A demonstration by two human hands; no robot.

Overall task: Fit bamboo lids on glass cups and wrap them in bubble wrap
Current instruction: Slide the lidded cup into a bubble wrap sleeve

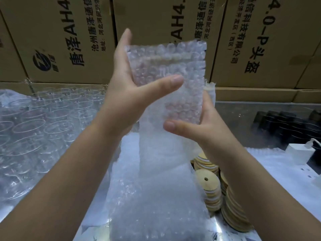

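Bubble-wrapped cup (166,70) sits raised before the cardboard boxes (69,40). My left hand (126,94) grips its upper side, my right hand (199,129) its lower end. Its loose wrap tail (156,162) trails down toward the bench (234,112), beside stacked bamboo lids (208,185).

Bubble-wrapped cup (166,80) held upright aloft, bubble wrap (156,171) trailing below.

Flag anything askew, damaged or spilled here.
The lids at lower right lie in slumped, leaning stacks, not upright. Loose wrap trails from the cup held up. Nothing looks broken or spilled.
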